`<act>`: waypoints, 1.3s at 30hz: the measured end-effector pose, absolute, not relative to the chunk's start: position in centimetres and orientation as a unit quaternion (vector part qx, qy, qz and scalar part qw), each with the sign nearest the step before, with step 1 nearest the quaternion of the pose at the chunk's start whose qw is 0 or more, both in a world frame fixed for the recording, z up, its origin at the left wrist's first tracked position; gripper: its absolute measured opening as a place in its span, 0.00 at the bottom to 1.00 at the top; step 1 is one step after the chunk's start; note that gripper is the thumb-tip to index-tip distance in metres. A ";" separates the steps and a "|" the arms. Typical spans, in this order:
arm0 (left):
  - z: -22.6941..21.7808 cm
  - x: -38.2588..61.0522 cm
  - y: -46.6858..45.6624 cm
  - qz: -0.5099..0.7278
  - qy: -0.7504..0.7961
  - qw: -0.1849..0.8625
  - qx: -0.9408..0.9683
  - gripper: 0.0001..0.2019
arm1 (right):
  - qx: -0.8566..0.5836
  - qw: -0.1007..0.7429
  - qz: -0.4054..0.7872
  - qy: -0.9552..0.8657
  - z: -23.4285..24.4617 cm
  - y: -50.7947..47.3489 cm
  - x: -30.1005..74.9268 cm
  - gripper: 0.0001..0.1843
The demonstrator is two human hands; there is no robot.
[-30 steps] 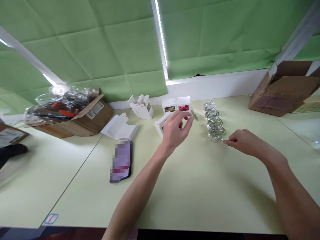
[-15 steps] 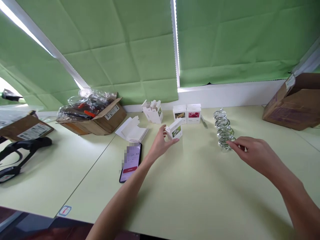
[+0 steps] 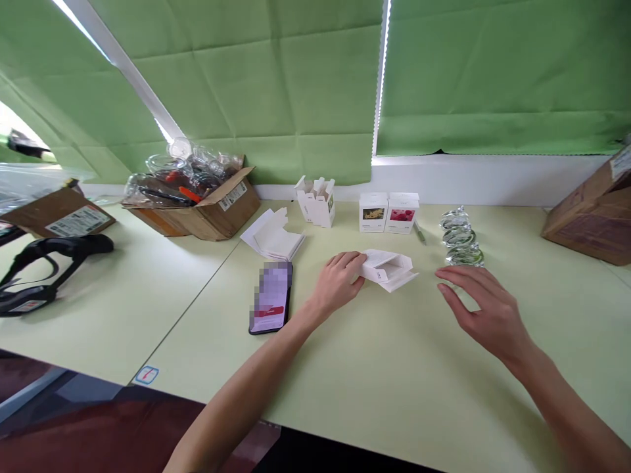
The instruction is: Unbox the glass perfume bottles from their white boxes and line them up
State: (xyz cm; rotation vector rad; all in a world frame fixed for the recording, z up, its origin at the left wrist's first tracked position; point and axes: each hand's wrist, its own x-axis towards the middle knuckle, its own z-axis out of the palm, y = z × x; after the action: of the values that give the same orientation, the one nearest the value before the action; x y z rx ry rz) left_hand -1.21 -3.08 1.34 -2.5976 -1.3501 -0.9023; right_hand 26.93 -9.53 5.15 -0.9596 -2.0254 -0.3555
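My left hand (image 3: 339, 281) is closed on a small white carton (image 3: 389, 266), which lies tipped on its side with its open end and loose flap facing right. To the right of the carton, my right hand (image 3: 480, 305) is open, thumb and fingers apart with nothing between them. Just beyond those fingers stands a row of shiny silver-and-green packets (image 3: 461, 236); whether the fingertips touch it I cannot tell. Two closed white cartons stand behind, one with a yellowish picture (image 3: 373, 213) and one with a pink picture (image 3: 401, 213).
Several open white cartons (image 3: 315, 203) stand at the back. Flattened white cartons (image 3: 273, 236) lie near a phone (image 3: 271, 299). A green pen (image 3: 420, 233) rests by the pink carton. Cardboard boxes (image 3: 217, 213) stand left and right (image 3: 591, 203). A black strap device (image 3: 54, 269) lies far left.
The carton in my left hand has gone from upright to lying, its open end now turned rightward. My right hand has opened from a pinch at the packets. The camera view has shifted.
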 end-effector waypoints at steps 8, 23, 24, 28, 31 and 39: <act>1.2 -0.5 -3.6 -0.272 -0.393 0.150 -0.865 0.17 | -0.397 0.353 -0.105 -0.841 3.3 -9.6 24.4 0.17; 1.4 -1.0 -3.3 -0.233 -0.422 0.095 -0.871 0.16 | -0.425 0.346 0.011 -0.836 1.3 -8.2 23.8 0.17; 1.4 -0.9 -3.3 -0.228 -0.421 0.082 -0.874 0.16 | -0.429 0.342 -0.001 -0.836 1.2 -8.2 23.7 0.17; 1.4 -0.7 -3.5 -0.214 -0.427 0.061 -0.876 0.16 | -0.434 0.345 -0.054 -0.831 0.4 -7.9 23.3 0.16; 1.4 -0.7 -3.3 -0.219 -0.442 0.051 -0.869 0.16 | -0.442 0.361 -0.077 -0.817 0.4 -7.7 23.3 0.15; 1.0 -1.8 -2.4 -0.242 -0.483 0.052 -0.840 0.18 | -0.447 0.395 -0.108 -0.795 1.2 -7.9 24.1 0.16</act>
State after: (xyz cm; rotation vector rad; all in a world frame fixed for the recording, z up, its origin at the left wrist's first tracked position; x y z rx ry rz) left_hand -1.76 -2.42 0.98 -2.5568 -1.4681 -0.7349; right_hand 24.07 -7.88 1.22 -1.1321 -2.0164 -0.2726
